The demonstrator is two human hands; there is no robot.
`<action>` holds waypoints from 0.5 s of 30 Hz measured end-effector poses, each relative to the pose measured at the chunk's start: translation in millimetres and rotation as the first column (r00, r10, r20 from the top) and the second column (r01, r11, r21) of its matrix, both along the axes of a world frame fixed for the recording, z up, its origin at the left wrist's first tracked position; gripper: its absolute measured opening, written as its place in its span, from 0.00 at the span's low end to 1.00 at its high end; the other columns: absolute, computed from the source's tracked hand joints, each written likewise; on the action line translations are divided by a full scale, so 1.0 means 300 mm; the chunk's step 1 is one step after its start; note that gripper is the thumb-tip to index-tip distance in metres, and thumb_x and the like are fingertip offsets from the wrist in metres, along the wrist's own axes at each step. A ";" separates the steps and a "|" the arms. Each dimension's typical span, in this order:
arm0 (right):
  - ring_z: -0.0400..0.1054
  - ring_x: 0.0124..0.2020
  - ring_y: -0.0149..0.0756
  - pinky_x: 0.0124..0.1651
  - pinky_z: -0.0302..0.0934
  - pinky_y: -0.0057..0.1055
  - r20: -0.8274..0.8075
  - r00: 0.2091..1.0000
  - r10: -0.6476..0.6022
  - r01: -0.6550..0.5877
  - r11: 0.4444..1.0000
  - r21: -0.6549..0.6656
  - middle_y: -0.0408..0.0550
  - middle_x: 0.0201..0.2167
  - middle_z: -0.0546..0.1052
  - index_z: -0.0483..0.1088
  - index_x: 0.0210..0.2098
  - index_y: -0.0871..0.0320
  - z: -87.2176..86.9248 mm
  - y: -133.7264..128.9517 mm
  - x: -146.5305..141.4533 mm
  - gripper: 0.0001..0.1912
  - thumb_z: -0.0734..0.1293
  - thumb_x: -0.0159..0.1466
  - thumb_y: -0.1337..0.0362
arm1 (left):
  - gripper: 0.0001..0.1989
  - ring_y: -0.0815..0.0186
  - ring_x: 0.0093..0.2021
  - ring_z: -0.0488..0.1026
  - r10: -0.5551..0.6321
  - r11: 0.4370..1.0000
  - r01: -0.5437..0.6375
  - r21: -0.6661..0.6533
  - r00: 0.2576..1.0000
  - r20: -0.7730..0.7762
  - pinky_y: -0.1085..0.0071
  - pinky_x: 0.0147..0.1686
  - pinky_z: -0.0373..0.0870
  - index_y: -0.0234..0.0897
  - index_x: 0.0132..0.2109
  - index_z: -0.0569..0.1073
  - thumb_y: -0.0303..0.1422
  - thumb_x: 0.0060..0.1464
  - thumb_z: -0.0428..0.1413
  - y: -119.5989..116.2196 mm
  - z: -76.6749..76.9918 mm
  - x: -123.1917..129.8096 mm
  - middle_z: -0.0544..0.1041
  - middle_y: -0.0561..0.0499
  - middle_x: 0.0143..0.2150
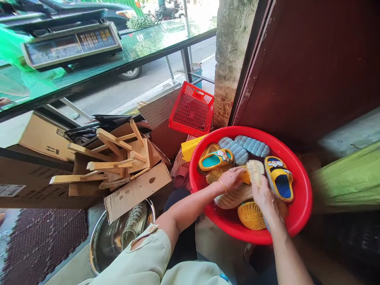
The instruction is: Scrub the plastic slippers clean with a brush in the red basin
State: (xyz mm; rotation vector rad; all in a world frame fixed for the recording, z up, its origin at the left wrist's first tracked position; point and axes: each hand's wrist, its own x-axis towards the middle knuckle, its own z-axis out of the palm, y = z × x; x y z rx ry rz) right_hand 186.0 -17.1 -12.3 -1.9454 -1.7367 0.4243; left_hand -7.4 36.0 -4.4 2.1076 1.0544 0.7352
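A red plastic tub holds several slippers and shoes in water. My right hand grips a cream-coloured, bristly scrubbing brush, raised with its bristly face showing. Beside it my left hand is closed on a yellow slipper, mostly hidden by the fingers. Under both hands lies a pale shoe with a ribbed sole. Near the front wall a yellow sole faces up. A yellow and navy slipper rests at the right, a yellow and teal one at the left, and grey-blue soles at the back.
Behind the tub a red crate leans near the wall. Wooden stools and cardboard stand at the left, above a steel basin with a laced shoe. A scale sits on the glass counter. Green sacking hangs right.
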 end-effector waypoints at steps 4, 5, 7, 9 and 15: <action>0.75 0.27 0.54 0.32 0.66 0.49 -0.027 0.998 -0.049 0.046 0.995 -0.089 0.64 0.35 0.81 0.64 0.68 0.62 -0.038 0.040 0.068 0.36 0.59 0.68 0.47 | 0.28 0.47 0.75 0.54 0.319 0.946 -0.306 0.109 0.939 -0.132 0.43 0.74 0.43 0.43 0.66 0.69 0.37 0.59 0.59 0.049 0.075 -0.066 0.63 0.42 0.72; 0.75 0.27 0.54 0.32 0.66 0.49 -0.015 0.999 -0.046 0.044 0.990 -0.132 0.63 0.35 0.81 0.63 0.69 0.62 -0.036 0.044 0.075 0.36 0.59 0.68 0.47 | 0.32 0.44 0.76 0.50 0.420 0.908 -0.406 0.105 0.884 -0.207 0.39 0.73 0.41 0.44 0.68 0.67 0.40 0.58 0.61 0.065 0.092 -0.087 0.60 0.41 0.74; 0.76 0.29 0.54 0.33 0.67 0.48 0.016 0.999 -0.038 0.040 0.974 -0.221 0.63 0.37 0.81 0.60 0.71 0.62 -0.021 0.049 0.076 0.37 0.59 0.68 0.48 | 0.39 0.40 0.75 0.48 0.512 0.847 -0.527 0.071 0.773 -0.375 0.36 0.70 0.46 0.45 0.71 0.61 0.47 0.56 0.63 0.090 0.112 -0.124 0.56 0.39 0.76; 0.77 0.33 0.53 0.36 0.68 0.46 0.051 0.998 -0.032 0.045 0.960 -0.276 0.64 0.40 0.81 0.60 0.71 0.63 0.007 0.049 0.063 0.36 0.59 0.69 0.50 | 0.40 0.41 0.74 0.51 0.478 0.847 -0.529 0.047 0.720 -0.503 0.42 0.67 0.56 0.46 0.72 0.59 0.52 0.58 0.60 0.098 0.119 -0.151 0.56 0.39 0.75; 0.78 0.38 0.57 0.39 0.69 0.48 0.170 0.985 0.030 0.009 0.975 -0.223 0.68 0.45 0.80 0.58 0.71 0.66 0.070 0.022 0.016 0.34 0.56 0.71 0.53 | 0.28 0.50 0.61 0.68 0.341 0.924 -0.373 0.081 0.711 -0.615 0.51 0.62 0.62 0.52 0.67 0.67 0.51 0.63 0.55 0.081 0.107 -0.170 0.71 0.44 0.63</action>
